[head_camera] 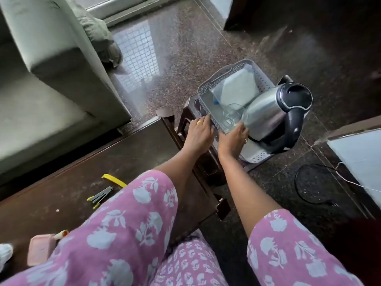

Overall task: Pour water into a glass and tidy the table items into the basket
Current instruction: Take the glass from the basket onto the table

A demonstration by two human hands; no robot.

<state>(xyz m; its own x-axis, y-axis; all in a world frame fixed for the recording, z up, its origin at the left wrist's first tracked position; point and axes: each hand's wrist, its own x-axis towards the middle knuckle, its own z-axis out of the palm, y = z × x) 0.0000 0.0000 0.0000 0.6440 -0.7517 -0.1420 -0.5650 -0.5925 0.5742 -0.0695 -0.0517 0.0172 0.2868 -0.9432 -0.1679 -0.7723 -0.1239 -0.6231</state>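
A grey perforated plastic basket (pixel 208 87) rests on a small dark stool beyond the table's end. Inside it lie a steel electric kettle (pixel 266 112) with a black handle and open lid, a clear glass (pixel 232 116) and a white folded item (pixel 240 85). My left hand (pixel 199 134) grips the basket's near rim. Fingers of my right hand (pixel 234 139) curl over the same rim beside the glass and the kettle's base. Both arms reach forward in pink floral sleeves.
On the dark wooden table (pixel 82 170) lie a yellow strip (pixel 114 179), a grey and yellow clip tool (pixel 101 196), a pink block (pixel 40 249) and a small tube (pixel 60 234). A grey sofa (pixel 51 79) stands left; a black cable (pixel 309 186) loops on the floor right.
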